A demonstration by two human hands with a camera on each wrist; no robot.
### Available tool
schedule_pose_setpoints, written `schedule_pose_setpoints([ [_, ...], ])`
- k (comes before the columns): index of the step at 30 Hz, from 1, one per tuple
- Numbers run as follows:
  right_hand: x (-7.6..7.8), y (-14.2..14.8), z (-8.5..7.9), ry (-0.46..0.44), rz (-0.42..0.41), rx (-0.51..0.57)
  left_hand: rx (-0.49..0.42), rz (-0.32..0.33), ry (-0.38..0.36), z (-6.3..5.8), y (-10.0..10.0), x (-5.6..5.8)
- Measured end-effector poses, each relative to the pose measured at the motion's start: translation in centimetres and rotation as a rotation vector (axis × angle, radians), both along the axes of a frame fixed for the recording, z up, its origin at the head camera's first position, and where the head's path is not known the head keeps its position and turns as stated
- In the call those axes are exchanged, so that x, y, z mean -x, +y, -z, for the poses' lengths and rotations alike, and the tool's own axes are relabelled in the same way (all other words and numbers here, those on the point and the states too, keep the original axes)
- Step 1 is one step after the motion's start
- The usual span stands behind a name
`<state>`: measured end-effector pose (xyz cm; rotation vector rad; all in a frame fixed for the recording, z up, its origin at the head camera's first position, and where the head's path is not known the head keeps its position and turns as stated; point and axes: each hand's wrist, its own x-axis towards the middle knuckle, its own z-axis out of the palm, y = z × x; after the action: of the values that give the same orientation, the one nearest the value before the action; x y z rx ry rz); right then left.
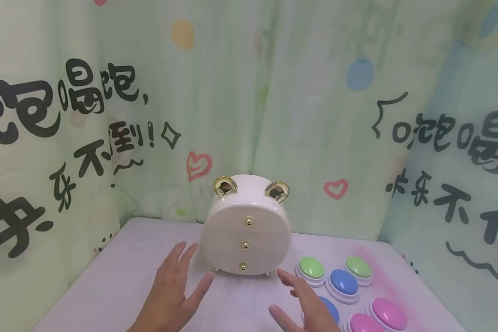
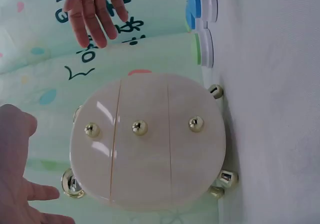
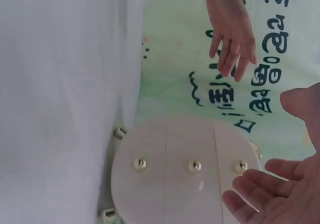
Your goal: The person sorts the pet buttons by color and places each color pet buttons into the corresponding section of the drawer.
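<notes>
A white, rounded jewelry box (image 1: 246, 240) stands upright on the table, with gold ear-like rings on top and small gold feet. Two seams divide its front into three drawers, each with a gold knob (image 2: 139, 127). My left hand (image 1: 170, 290) is in front of its left side, fingers spread and holding nothing. On the other side, my right hand (image 1: 309, 302) hovers with fingers extended and slightly bent, also holding nothing. In the right wrist view, the right hand's fingers (image 3: 255, 189) overlap the box front near the top knob.
Right of the box, several round push buttons sit on white bases: green (image 1: 311, 267), blue (image 1: 344, 282) and pink (image 1: 389, 313). The white table (image 1: 120, 276) is bounded behind and at both sides by a pale green curtain (image 1: 232, 92) with black lettering.
</notes>
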<state>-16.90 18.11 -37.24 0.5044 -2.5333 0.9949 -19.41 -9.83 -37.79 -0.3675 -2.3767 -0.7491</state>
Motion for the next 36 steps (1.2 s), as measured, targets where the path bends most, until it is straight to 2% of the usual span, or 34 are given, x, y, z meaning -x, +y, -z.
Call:
schedule_pose_setpoints([
  [3, -0.2, -0.8, -0.6, -0.037, -0.061, 0.194, -0.061, -0.006, 0.053, -0.5, 0.1, 0.0],
  [6, -0.4, -1.5, -1.3, -0.112, -0.055, 0.351, -0.105, 0.008, 0.135, -0.6, 0.2, 0.4],
  [8, -0.5, -2.0, -1.9, -0.171, -0.029, 0.424, -0.144, 0.028, 0.195, -0.4, 0.2, 0.8],
  [12, -0.4, -2.5, -2.5, -0.205, -0.033, 0.527, -0.246, 0.098, 0.276, 0.1, -0.1, 1.5],
  [18, 0.3, -3.1, -3.2, -0.246, -0.043, 0.61, -0.441, 0.198, 0.266, 0.4, -0.2, 2.7],
  [22, 0.7, -3.6, -3.5, -0.226, -0.072, 0.657, -0.647, 0.233, 0.229, 0.2, -0.1, 3.7],
  [26, 1.0, -4.3, -3.7, -0.182, -0.094, 0.671, -0.815, 0.281, 0.236, -0.2, 0.1, 4.5],
  [28, 1.2, -4.5, -3.7, -0.157, -0.098, 0.672, -0.84, 0.311, 0.231, -0.4, 0.1, 4.9],
  [30, 1.5, -4.7, -3.6, -0.138, -0.098, 0.674, -0.828, 0.339, 0.188, -0.5, 0.0, 5.2],
  [33, 2.0, -4.9, -3.2, -0.117, -0.088, 0.669, -0.758, 0.391, 0.096, -0.5, -0.3, 5.6],
  [36, 2.7, -5.0, -2.6, -0.056, -0.062, 0.612, -0.671, 0.429, 0.056, -0.6, -0.5, 6.1],
])
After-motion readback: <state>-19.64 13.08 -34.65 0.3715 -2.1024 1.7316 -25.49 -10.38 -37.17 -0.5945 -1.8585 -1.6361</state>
